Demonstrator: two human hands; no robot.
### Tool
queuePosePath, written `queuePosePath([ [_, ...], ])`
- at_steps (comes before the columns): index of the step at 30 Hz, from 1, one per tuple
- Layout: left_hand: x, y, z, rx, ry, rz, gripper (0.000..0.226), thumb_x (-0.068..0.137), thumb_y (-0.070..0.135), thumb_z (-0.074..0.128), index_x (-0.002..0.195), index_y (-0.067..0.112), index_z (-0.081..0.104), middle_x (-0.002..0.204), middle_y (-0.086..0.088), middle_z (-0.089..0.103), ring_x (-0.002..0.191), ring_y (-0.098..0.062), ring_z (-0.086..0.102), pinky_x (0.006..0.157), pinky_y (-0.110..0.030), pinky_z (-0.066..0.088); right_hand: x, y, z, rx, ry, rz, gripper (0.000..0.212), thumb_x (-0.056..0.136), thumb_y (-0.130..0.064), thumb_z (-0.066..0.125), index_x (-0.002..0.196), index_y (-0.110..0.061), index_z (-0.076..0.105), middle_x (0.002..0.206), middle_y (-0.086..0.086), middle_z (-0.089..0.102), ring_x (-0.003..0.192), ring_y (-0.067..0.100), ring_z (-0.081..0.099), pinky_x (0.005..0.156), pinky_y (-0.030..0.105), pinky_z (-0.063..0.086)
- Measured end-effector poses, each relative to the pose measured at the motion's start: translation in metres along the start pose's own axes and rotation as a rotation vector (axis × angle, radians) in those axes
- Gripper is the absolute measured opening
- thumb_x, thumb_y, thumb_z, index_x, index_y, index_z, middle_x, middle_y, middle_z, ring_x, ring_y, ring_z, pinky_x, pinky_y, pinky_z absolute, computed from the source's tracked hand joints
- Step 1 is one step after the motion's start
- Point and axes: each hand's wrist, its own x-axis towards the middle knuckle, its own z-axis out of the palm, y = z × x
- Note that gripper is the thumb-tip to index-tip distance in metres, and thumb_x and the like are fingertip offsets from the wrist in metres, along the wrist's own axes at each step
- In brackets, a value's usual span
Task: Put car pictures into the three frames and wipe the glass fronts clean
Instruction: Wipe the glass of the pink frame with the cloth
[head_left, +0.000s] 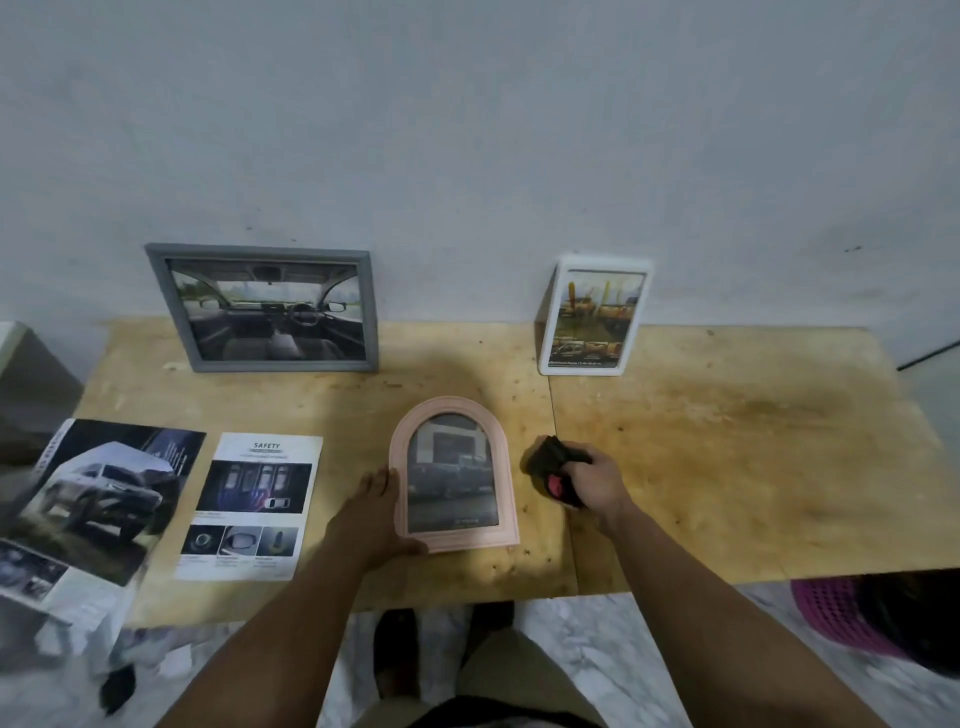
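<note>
The pink arched frame (455, 475) lay flat on the wooden tabletop (727, 441), a car picture inside. The left hand (375, 512) pressed flat-fingered against its left edge. Just right of it, the right hand (592, 480) clutched a bunched black cloth (551, 460), apart from the frame.

desk (727, 441): plywood, stained
flat on it: pink arched frame (511, 519), safety leaflet (249, 509), car brochure (93, 499)
standing at the back: grey frame (156, 280), white frame (595, 370)
</note>
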Motion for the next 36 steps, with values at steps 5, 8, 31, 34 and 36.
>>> queuePosePath([
  [5,0.004,0.009,0.0,-0.006,-0.007,-0.072,0.131,0.074,0.07,0.071,0.159,0.013,-0.01,0.168,-0.004,-0.008,0.155,-0.025,-0.006,0.124,-0.045,0.02,0.026,0.033,-0.042,-0.157,0.067,0.127,0.05,0.094,0.005,0.054,0.143,-0.006,0.052,0.126,0.018,0.061,0.103,0.03,0.061,0.072,0.036,0.055],
  [8,0.004,0.016,0.001,-0.009,-0.011,-0.121,0.126,0.078,0.067,0.07,0.159,0.013,-0.012,0.168,-0.004,-0.008,0.155,-0.028,-0.004,0.124,-0.045,0.02,0.029,0.05,-0.046,-0.697,0.039,0.042,0.064,0.091,-0.024,0.063,0.15,-0.014,0.041,0.138,0.019,0.046,0.104,0.033,0.059,0.089,0.04,0.054],
  [31,-0.02,0.044,-0.013,-0.116,0.133,-0.236,0.067,0.081,0.054,0.064,0.136,0.021,0.044,0.129,-0.006,0.052,0.114,-0.032,0.055,0.088,-0.045,0.053,0.023,0.029,-0.075,-0.791,0.088,0.09,0.075,0.078,-0.034,0.075,0.139,-0.016,0.035,0.125,0.015,0.049,0.095,0.031,0.061,0.076,0.043,0.059],
  [34,-0.022,0.044,-0.024,-0.195,0.128,-0.255,0.074,0.083,0.05,0.065,0.147,0.023,0.039,0.141,-0.004,0.049,0.124,-0.028,0.054,0.097,-0.042,0.049,0.022,0.015,-0.06,-0.776,0.131,-0.073,0.059,0.085,-0.039,0.067,0.134,-0.02,0.039,0.129,0.013,0.045,0.085,0.027,0.058,0.063,0.035,0.051],
  [36,-0.021,0.042,-0.031,-0.246,0.124,-0.257,0.073,0.079,0.051,0.064,0.144,0.026,0.042,0.14,-0.001,0.053,0.121,-0.025,0.057,0.098,-0.041,0.05,0.016,0.008,-0.04,-0.751,0.131,-0.22,0.042,0.09,-0.033,0.064,0.128,-0.022,0.049,0.126,0.009,0.051,0.081,0.021,0.056,0.062,0.033,0.048],
])
